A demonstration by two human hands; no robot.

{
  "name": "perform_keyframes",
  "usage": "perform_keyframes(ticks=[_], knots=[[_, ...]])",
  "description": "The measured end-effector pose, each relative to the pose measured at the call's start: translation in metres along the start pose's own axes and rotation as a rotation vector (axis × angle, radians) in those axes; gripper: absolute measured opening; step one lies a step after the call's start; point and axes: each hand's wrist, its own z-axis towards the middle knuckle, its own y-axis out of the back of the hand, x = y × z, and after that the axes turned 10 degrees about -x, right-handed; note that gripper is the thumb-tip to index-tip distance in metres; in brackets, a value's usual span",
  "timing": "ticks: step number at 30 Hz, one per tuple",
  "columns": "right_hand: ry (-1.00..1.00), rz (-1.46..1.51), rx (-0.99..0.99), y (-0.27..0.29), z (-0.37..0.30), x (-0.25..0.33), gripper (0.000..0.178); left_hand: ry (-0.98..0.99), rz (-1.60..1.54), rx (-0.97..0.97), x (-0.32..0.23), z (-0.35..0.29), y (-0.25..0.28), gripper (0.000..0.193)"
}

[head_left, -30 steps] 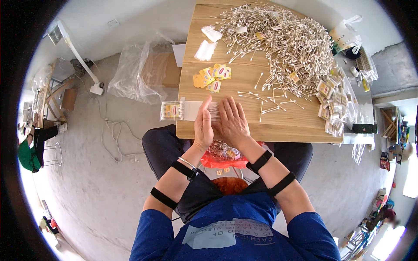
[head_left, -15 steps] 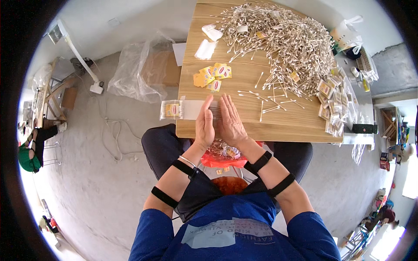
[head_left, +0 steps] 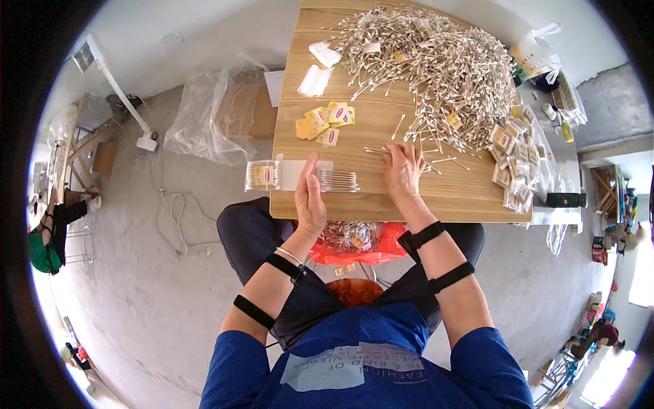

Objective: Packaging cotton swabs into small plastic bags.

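On the wooden table (head_left: 436, 194), my left hand (head_left: 311, 204) stands on edge, fingers straight, holding nothing. Against its right side lies a neat row of cotton swabs (head_left: 338, 180) on a white card strip (head_left: 291, 176). At the strip's left end sits a clear pack of cotton swabs (head_left: 263, 176) with a yellow label. My right hand (head_left: 405, 172) is bent downward, its fingers drawn together over loose cotton swabs (head_left: 373, 150). Swab ends stick out to its left; the fingertips' hold is partly hidden.
A large heap of cotton swabs (head_left: 449, 61) covers the far right. Filled packs (head_left: 514, 153) are piled at the right edge. Yellow label cards (head_left: 327, 119) and clear plastic sleeves (head_left: 315, 80) lie at the left. A red bag of swabs (head_left: 347, 242) is below the table edge.
My hands were side by side around the row of swabs. My right hand has moved right to the loose swabs, uncovering the row; my left hand has stayed beside it.
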Motion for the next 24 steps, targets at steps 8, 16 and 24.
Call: perform_keyframes(ticks=[8,16,24], knots=[[0.055,0.194,0.026,-0.02,0.006,0.018,0.015,-0.016,0.022,-0.034,-0.013,0.0,-0.009,0.055],[0.217,0.317,0.139,-0.01,-0.005,0.055,0.01,-0.002,0.006,-0.076,-0.015,0.004,-0.005,0.055],[0.145,0.275,0.233,-0.013,0.014,0.046,0.015,0.015,-0.061,-0.044,-0.011,0.019,-0.011,0.056]])
